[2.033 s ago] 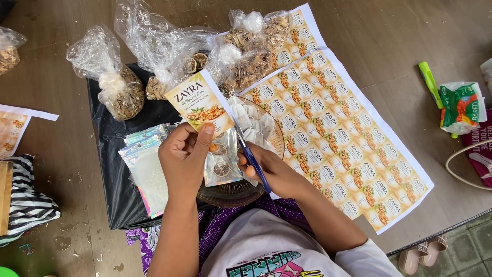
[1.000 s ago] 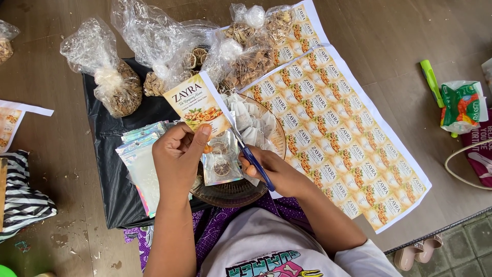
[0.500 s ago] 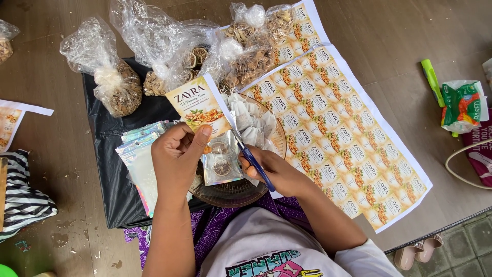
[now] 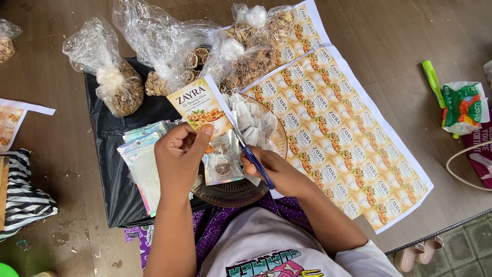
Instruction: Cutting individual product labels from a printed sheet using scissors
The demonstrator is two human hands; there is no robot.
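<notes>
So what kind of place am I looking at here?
Probably a home packing spot on a wooden floor, not a factory. Tied clear bags of dried goods, printed label sheets and a stack of pouches lie around; the right hand holds scissors, the left hand a label.

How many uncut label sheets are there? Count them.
3: a large sheet right of the basket, a second sheet under the clear bags, a third sheet at the left edge. Others may be hidden.

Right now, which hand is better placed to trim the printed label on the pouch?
Right. The right hand already holds the blue-handled scissors, blades up against the printed label. The left hand pinches that label and the clear pouch, so it probably suits steadying.
</notes>
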